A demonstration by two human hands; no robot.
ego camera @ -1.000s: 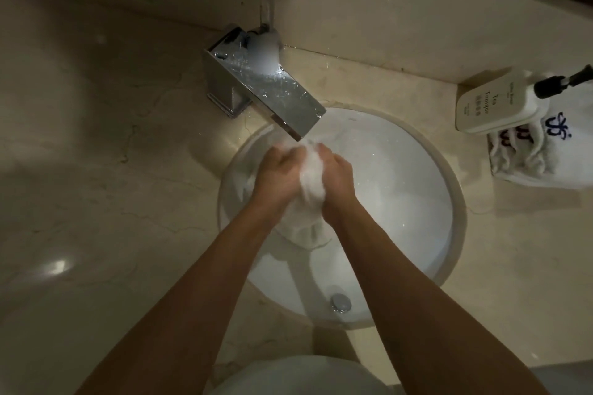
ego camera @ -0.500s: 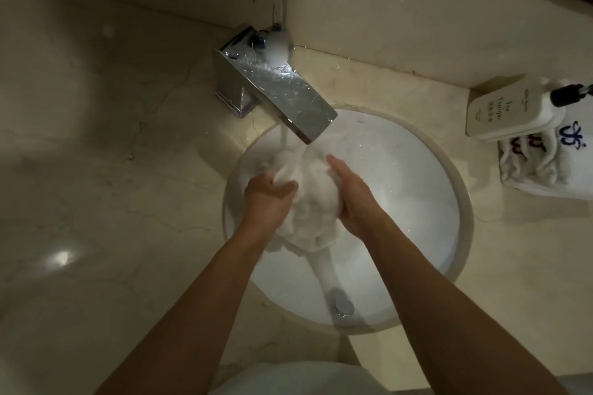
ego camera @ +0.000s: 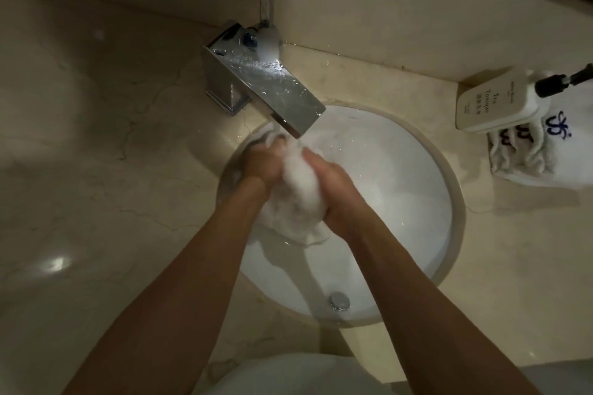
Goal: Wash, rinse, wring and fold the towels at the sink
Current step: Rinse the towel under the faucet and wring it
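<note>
Towel bunched between both hands under the tap

The left hand (ego camera: pixel 261 163) and right hand (ego camera: pixel 337 189) each gripped the white towel (ego camera: pixel 296 189), fingers curled into the bunched cloth, above the round white sink (ego camera: pixel 401 176) just below the chrome tap (ego camera: pixel 266 86). A soap bottle (ego camera: pixel 500 102) lay on folded towels (ego camera: pixel 526 154) at the right

Beige marble desk (ego camera: pixel 106 144) w/ dark veins, round white sink (ego camera: pixel 414 189) set into it. Chrome faucet (ego camera: pixel 256 86) stands on desk behind sink, spout out over the bowl. Far right: pump bottle (ego camera: pixel 491 106) lying on its side atop folded white towels (ego camera: pixel 542 157) w/ blue logo, against the back wall.
</note>
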